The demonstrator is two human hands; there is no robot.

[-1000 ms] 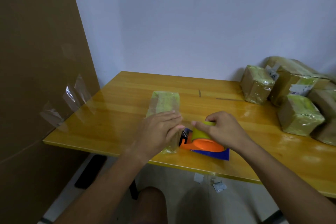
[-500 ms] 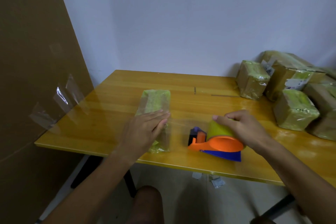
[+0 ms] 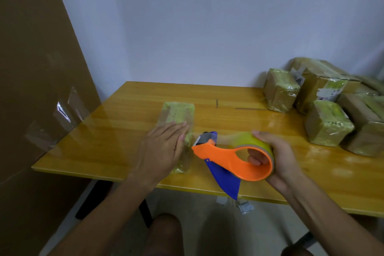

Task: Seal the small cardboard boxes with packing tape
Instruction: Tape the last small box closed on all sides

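While left hand (image 3: 164, 147) presses flat on box (image 3: 178, 114), right hand (image 3: 276, 156) fingers grip tape dispenser (image 3: 226, 160)

The desk (image 3: 128, 131) has open wood along its far edge and at its left corner. A box (image 3: 178, 110) lies near the middle with the left hand (image 3: 164, 149) flat on it; the dispenser (image 3: 230, 160), gripped by the right hand (image 3: 278, 160), hangs over the near edge. Wrapped boxes (image 3: 328, 124) crowd the far right corner. A cardboard sheet (image 3: 37, 81) walls the left edge.
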